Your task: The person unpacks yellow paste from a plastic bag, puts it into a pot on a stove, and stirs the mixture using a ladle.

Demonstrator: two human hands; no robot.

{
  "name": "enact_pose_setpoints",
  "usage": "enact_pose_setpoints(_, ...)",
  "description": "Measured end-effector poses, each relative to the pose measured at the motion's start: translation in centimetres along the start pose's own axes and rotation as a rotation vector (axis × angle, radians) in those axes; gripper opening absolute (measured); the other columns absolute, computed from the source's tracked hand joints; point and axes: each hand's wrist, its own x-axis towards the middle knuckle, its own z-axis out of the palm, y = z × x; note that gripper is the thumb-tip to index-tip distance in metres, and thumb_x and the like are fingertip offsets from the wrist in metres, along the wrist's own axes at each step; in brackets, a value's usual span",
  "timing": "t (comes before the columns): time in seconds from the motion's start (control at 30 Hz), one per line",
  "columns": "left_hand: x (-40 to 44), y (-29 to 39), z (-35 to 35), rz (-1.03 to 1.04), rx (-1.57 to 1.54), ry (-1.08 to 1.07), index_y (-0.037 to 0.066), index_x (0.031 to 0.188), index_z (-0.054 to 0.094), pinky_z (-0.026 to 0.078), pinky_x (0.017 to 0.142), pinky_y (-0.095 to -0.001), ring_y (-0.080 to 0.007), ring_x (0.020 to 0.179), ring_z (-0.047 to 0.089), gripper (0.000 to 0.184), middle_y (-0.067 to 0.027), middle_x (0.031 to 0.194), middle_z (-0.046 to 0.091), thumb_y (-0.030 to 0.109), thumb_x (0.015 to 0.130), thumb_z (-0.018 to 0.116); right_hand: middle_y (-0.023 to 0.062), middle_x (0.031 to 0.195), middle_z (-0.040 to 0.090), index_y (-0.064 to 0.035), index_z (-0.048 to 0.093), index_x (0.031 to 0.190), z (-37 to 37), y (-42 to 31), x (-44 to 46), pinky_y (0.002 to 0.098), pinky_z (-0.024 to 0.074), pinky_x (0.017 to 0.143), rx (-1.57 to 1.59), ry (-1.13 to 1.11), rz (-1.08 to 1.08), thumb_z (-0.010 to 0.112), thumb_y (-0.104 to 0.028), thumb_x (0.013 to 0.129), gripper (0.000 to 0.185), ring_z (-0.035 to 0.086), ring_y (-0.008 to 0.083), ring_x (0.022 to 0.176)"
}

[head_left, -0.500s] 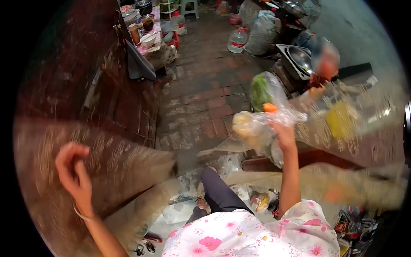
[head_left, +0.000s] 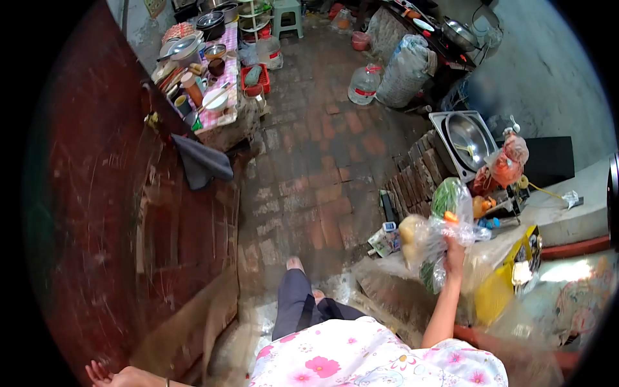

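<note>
Clear plastic bags of vegetables (head_left: 418, 238) hang from my right hand (head_left: 454, 257), whose fingers are wrapped round their tops. Leafy greens (head_left: 445, 198) show through one bag, and pale yellowish round produce (head_left: 411, 233) fills another. A small orange piece (head_left: 451, 217) sits just above the fingers; its kind is unclear. At the lower left edge, my left hand (head_left: 116, 376) is empty with its fingers apart, near the bottom of the dark red door (head_left: 90, 213).
Ahead runs a brick floor (head_left: 309, 174). A cluttered table (head_left: 227, 116) stands at left. On the right are a metal sink (head_left: 465, 138), a water jug (head_left: 364, 84), a full sack (head_left: 405, 71) and a yellow bag (head_left: 500, 290). A grey cloth (head_left: 203, 161) hangs by the door.
I have stepped forward through the doorway, and the see-through curtain has dropped back to the sides. My left hand has lowered to the bottom edge. The right hand still carries the bags.
</note>
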Motion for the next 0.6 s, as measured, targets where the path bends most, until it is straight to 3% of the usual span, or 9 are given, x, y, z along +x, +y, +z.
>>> enact_pose_setpoints(0.07, -2.4, 4.8, 7.5, 0.182, -0.114, -0.027, 0.007, 0.094, 0.045, 0.047, 0.044, -0.0323, -0.0186, 0.055, 0.058, 0.019, -0.0077, 0.081, 0.061, 0.021, 0.084, 0.052, 0.0053, 0.104, 0.055, 0.0014, 0.052, 0.111, 4.2, -3.1, 0.0, 0.0271, 0.0419, 0.078, 0.054, 0.049, -0.198, 0.060, -0.009, 0.073, 0.040, 0.052, 0.0154, 0.092)
enact_pose_setpoints(0.13, -4.5, 3.7, 12.3, 0.234, 0.086, -0.221, -0.009, 0.080, 0.059, 0.052, 0.065, -0.0291, -0.0208, 0.063, 0.062, 0.024, -0.0159, 0.076, 0.064, 0.006, 0.086, 0.041, 0.0053, 0.105, 0.055, 0.0008, 0.050, 0.112, 6.2, -3.9, 1.8, 0.0268, 0.0418, 0.078, 0.072, 0.092, -0.253, 0.060, -0.008, 0.072, 0.042, 0.052, 0.0154, 0.091)
enact_pose_setpoints(0.17, -6.2, 3.4, 15.5, 0.212, 0.014, -0.205, -0.007, 0.074, 0.062, 0.051, 0.063, -0.0261, -0.0185, 0.060, 0.060, 0.026, -0.0143, 0.070, 0.063, 0.004, 0.086, 0.042, 0.0064, 0.107, 0.055, 0.0002, 0.050, 0.114, 6.6, -3.8, 2.6, 0.0290, 0.0412, 0.084, 0.086, 0.112, -0.177, 0.063, -0.007, 0.068, 0.048, 0.052, 0.0164, 0.096)
enact_pose_setpoints(0.2, -8.2, 2.9, 19.2, 0.210, -0.006, -0.208, -0.007, 0.074, 0.062, 0.051, 0.063, -0.0261, -0.0185, 0.060, 0.060, 0.026, -0.0143, 0.070, 0.063, 0.004, 0.086, 0.042, 0.0064, 0.107, 0.055, 0.0002, 0.050, 0.114, 7.5, -3.1, 3.3, 0.0290, 0.0412, 0.084, 0.097, 0.129, -0.177, 0.063, -0.007, 0.068, 0.048, 0.052, 0.0164, 0.096)
enact_pose_setpoints(0.27, -13.7, 2.4, 26.1, -0.041, -0.066, -0.231, -0.008, 0.091, 0.049, 0.047, 0.057, -0.0257, -0.0179, 0.060, 0.054, 0.013, -0.0135, 0.072, 0.059, 0.002, 0.084, 0.045, 0.0063, 0.107, 0.054, 0.0004, 0.050, 0.114, 8.8, -3.4, 5.5, 0.0289, 0.0407, 0.084, 0.074, 0.223, -0.176, 0.063, -0.007, 0.068, 0.049, 0.052, 0.0168, 0.096)
enact_pose_setpoints(0.37, -22.1, 5.8, 35.9, -0.261, -0.378, -0.473, -0.005, 0.091, 0.045, 0.044, 0.051, -0.0241, -0.0149, 0.055, 0.048, 0.009, -0.0101, 0.068, 0.054, 0.000, 0.083, 0.043, 0.0066, 0.106, 0.055, 0.0005, 0.050, 0.114, 13.5, -7.1, 7.3, 0.0288, 0.0404, 0.085, 0.127, 0.265, -0.147, 0.064, -0.007, 0.067, 0.049, 0.052, 0.0167, 0.096)
enact_pose_setpoints(0.47, -30.8, 9.4, 43.1, -0.454, -0.664, -0.864, 0.000, 0.090, 0.045, 0.043, 0.051, -0.0232, -0.0128, 0.054, 0.046, 0.008, -0.0077, 0.068, 0.051, -0.002, 0.083, 0.042, 0.0067, 0.104, 0.056, 0.0007, 0.050, 0.113, 17.4, -8.6, 10.7, 0.0284, 0.0408, 0.084, 0.211, 0.346, -0.162, 0.064, -0.005, 0.066, 0.050, 0.052, 0.0164, 0.095)
enact_pose_setpoints(0.53, -36.8, 10.3, 47.0, -0.466, -0.743, -1.221, 0.003, 0.094, 0.047, 0.043, 0.053, -0.0224, -0.0102, 0.056, 0.049, 0.009, -0.0049, 0.069, 0.051, 0.002, 0.086, 0.042, 0.0069, 0.101, 0.057, 0.0017, 0.050, 0.110, 20.6, -9.8, 13.7, 0.0286, 0.0453, 0.079, 0.259, 0.282, -0.196, 0.064, -0.003, 0.064, 0.048, 0.056, 0.0167, 0.088)
enact_pose_setpoints(0.6, -42.8, 12.2, 50.4, -0.655, -0.803, -1.560, 0.002, 0.095, 0.048, 0.045, 0.057, -0.0229, -0.0106, 0.058, 0.052, 0.011, -0.0058, 0.073, 0.054, 0.000, 0.086, 0.043, 0.0080, 0.101, 0.057, 0.0021, 0.050, 0.110, 23.2, -11.5, 17.1, 0.0290, 0.0464, 0.078, 0.265, 0.334, -0.184, 0.065, -0.002, 0.062, 0.050, 0.057, 0.0170, 0.087)
